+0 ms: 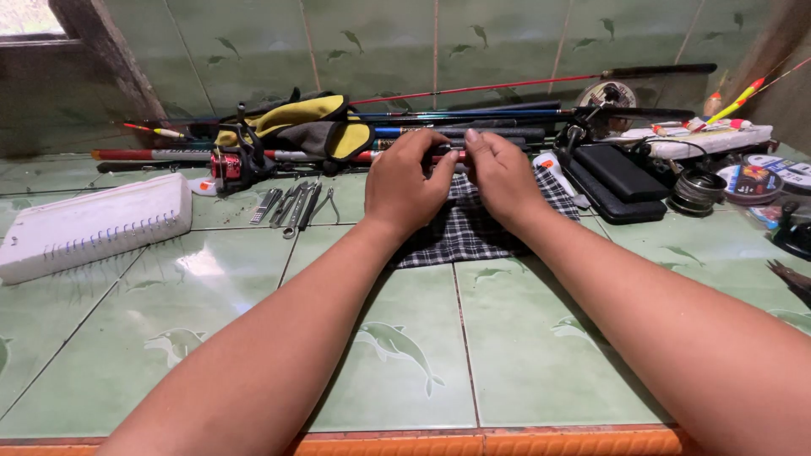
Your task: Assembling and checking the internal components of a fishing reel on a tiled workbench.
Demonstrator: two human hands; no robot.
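counter: green tiled counter (405,355), fishing gear along the back wall
cloth: checked cloth (473,232) lies flat under both hands
rod: slim rod section (448,157), red-and-dark, lying crosswise above the cloth's far edge
handling: looks light and stiff, glossy so likely slippery; thin wall, probably cracks if bent. Best taken near the middle, two-handed
left hand: left hand (404,187) fingers pinched on the rod
right hand: right hand (500,179) pinched on it, just beside the left
tools: pliers and small wrenches (291,205) to the left, untouched
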